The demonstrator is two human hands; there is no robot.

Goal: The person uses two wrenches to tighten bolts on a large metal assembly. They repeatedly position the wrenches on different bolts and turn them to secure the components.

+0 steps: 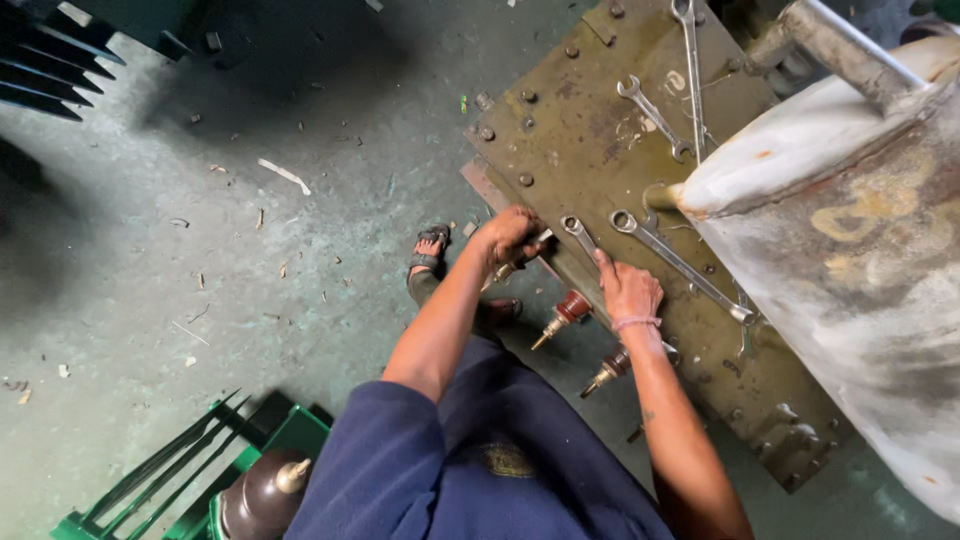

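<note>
Head view — left hand (510, 235) fist-gripped on a tool handle (528, 254) | right hand (628, 290) forefinger pressing small spanner (580, 236) | I judge the plate (580, 130) bolts mostly seated — work midway.

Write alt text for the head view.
Person's left hand grips a tool at the edge of an olive metal plate; right hand rests beside a steel combination wrench. Three more wrenches lie on it.

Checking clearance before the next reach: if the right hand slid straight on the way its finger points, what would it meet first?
Most likely the small wrench lying on the metal plate; the right hand points up the plate toward it. Whether the fingertip already touches it is unclear.
</note>
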